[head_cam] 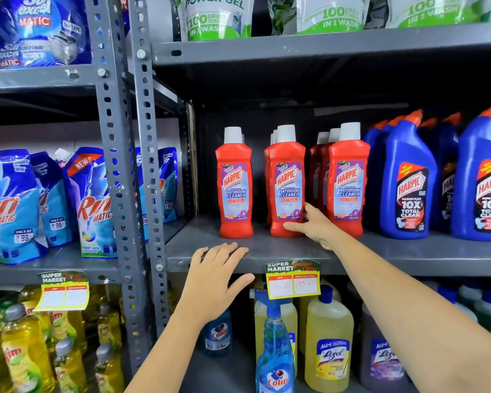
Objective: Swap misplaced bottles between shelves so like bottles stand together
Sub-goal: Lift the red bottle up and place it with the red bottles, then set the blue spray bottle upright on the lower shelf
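Red Harpic bathroom cleaner bottles with white caps stand in three rows on the grey middle shelf (pixel 408 256): one at the left (pixel 234 182), a middle row (pixel 287 180) and a right row (pixel 349 182). Blue Harpic bottles (pixel 406 180) with red caps stand right of them. My right hand (pixel 315 225) wraps the base of the front middle red bottle, thumb across its front, fingers on its right side. My left hand (pixel 216 276) rests flat on the shelf's front edge, fingers apart, holding nothing.
On the shelf below stand a blue Colin spray bottle (pixel 275 350), yellow Lizol (pixel 329 344) and purple Lizol (pixel 380 361). A price tag (pixel 294 282) hangs from the shelf edge. Grey perforated uprights (pixel 148 165) divide off Rin pouches (pixel 12 205) and Vim bottles (pixel 23 350).
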`<action>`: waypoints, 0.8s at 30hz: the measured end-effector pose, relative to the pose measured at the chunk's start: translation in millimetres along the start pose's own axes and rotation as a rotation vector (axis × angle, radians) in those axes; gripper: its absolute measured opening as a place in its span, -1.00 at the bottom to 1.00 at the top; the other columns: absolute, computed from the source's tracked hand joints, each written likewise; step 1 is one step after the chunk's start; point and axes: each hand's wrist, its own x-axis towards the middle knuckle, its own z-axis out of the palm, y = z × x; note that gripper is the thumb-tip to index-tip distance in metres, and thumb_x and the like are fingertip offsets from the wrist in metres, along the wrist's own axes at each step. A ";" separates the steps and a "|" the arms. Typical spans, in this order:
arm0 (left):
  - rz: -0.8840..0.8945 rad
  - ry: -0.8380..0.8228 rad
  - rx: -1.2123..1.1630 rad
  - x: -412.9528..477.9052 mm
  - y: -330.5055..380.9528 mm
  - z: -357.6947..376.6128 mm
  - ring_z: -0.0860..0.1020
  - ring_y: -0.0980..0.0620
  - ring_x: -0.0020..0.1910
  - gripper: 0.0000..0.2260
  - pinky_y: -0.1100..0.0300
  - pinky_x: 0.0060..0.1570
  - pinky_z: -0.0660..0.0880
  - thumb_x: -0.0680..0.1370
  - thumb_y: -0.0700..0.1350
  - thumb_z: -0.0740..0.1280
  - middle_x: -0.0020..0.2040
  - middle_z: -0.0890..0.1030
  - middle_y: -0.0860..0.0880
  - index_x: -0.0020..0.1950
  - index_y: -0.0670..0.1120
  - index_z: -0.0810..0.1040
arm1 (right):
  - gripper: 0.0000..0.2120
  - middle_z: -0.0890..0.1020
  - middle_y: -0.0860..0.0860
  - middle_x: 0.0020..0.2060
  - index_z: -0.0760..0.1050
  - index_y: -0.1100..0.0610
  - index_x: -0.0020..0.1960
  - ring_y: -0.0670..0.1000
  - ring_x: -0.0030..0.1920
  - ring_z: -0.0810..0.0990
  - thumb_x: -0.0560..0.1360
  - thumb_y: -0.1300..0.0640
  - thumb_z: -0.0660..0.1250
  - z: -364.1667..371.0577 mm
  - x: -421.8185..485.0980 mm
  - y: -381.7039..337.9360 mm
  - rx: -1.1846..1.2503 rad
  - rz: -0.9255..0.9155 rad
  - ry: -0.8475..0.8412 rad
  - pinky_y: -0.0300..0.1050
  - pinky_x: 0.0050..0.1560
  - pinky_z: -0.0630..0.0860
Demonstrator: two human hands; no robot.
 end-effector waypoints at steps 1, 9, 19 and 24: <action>0.001 -0.001 0.006 -0.2 -0.5 0.2 0.38 0.02 0.36 -0.50 -0.03 0.33 0.24 0.58 0.27 0.02 0.37 0.48 0.02 0.40 0.04 0.39 | -0.33 0.52 0.10 0.33 0.29 0.15 0.45 0.01 0.26 0.51 0.42 0.28 0.49 0.7 -0.2 0.4 -0.006 0.001 0.002 -0.03 0.32 0.44; 0.010 0.009 0.032 -5.4 0.9 3.1 0.31 -0.05 0.42 -0.47 -0.02 0.39 0.16 0.60 0.23 0.05 0.45 0.38 -0.05 0.48 -0.04 0.29 | -0.22 0.55 0.11 0.27 0.28 0.14 0.45 0.03 0.18 0.53 0.34 0.09 0.58 -2.4 -5.1 -0.4 -0.118 0.045 0.095 -0.08 0.18 0.46; -0.138 -0.132 0.093 -125.6 -7.3 68.8 0.01 -0.14 0.54 -0.44 -0.17 0.46 0.00 0.63 0.17 0.01 0.57 0.08 -0.15 0.54 -0.11 0.14 | -0.90 0.55 -0.17 -0.25 0.49 0.04 0.04 -0.18 -0.33 0.49 0.52 0.16 0.31 29.5 -135.8 27.0 -0.092 -0.709 0.874 -0.41 -0.29 0.37; -0.195 -0.408 0.102 -178.2 -6.9 105.5 -0.03 -0.10 0.53 -0.39 -0.01 0.43 -0.09 0.61 0.23 -0.04 0.56 0.11 -0.12 0.54 -0.12 0.14 | -0.84 0.46 -0.13 -0.47 0.46 -0.06 -0.05 -0.13 -0.45 0.40 0.42 0.08 0.40 72.1 -175.3 123.7 -0.465 -0.547 0.477 -0.19 -0.41 0.42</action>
